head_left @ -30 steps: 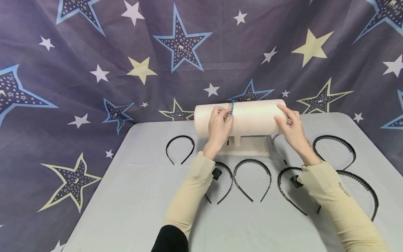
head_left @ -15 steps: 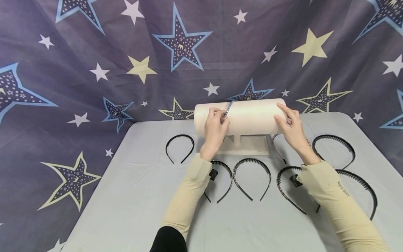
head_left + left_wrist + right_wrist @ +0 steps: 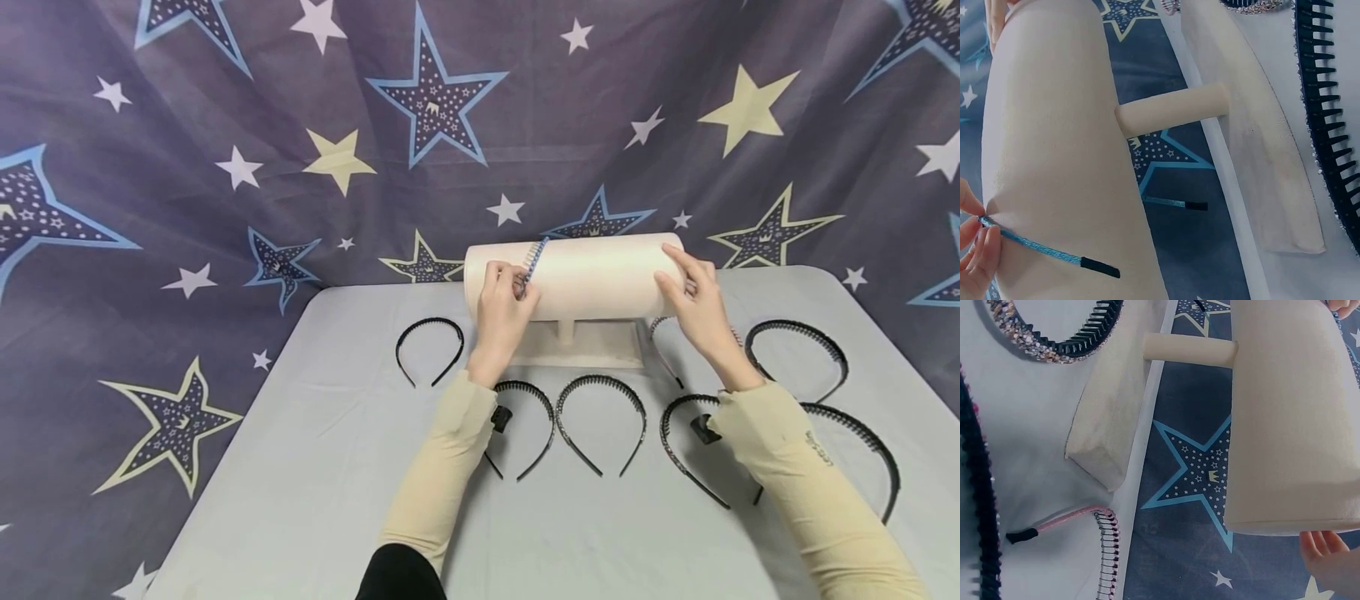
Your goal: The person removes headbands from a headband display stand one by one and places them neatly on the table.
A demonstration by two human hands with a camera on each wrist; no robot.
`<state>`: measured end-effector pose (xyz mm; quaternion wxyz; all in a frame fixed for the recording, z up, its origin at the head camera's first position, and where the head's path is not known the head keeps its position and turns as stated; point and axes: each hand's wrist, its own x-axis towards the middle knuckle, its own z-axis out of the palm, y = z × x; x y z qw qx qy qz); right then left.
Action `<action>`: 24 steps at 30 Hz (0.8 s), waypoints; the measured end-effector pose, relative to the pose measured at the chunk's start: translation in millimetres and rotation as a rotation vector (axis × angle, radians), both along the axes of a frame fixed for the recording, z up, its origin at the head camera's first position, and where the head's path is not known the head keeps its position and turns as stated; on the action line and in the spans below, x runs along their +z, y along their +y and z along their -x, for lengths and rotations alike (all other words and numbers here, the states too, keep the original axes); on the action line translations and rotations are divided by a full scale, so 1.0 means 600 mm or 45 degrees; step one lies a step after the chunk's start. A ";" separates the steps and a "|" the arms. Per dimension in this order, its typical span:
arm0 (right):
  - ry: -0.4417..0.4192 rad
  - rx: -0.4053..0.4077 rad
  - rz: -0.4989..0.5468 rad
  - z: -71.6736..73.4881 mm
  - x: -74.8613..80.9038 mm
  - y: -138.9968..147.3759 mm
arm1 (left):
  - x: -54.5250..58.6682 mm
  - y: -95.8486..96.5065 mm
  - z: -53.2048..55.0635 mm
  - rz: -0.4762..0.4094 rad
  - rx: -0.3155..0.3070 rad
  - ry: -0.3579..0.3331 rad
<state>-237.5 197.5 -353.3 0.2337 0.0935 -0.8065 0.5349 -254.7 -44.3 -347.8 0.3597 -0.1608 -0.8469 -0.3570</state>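
Observation:
A blue beaded headband [image 3: 534, 257] lies over the cream padded roll of a headband display stand [image 3: 600, 279]. My left hand [image 3: 498, 317] pinches it at the roll's front, left of the middle. In the left wrist view, the headband's [image 3: 1047, 251] black-tipped end hangs below those fingers, and its other tip [image 3: 1196, 206] shows behind the roll. My right hand [image 3: 699, 312] grips the roll's right end, thumb in front and fingers over the end face. Below, the right wrist view catches the fingers of this right hand [image 3: 1335, 559] at the roll's edge.
Several toothed black headbands lie on the white table [image 3: 337, 467], including one at left [image 3: 429, 321], one in front [image 3: 600, 382] and one at right [image 3: 798, 327]. A pink one [image 3: 1066, 519] lies beside the stand's base [image 3: 1100, 425]. A star-patterned cloth [image 3: 525, 100] hangs behind.
My left hand has slid the blue headband leftward along the roll, and the headband now slants more. The right hand has kept its place on the roll's end.

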 end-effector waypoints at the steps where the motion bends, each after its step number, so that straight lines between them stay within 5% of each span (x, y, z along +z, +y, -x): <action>1: -0.002 -0.004 -0.002 -0.004 0.004 -0.003 | 0.000 0.000 0.000 -0.001 0.000 -0.003; 12: 0.004 0.008 0.000 -0.020 0.021 -0.012 | -0.001 0.001 -0.006 0.004 -0.018 -0.069; 24: -0.008 0.013 -0.010 -0.012 0.007 -0.005 | -0.013 -0.012 -0.006 -0.211 0.034 -0.045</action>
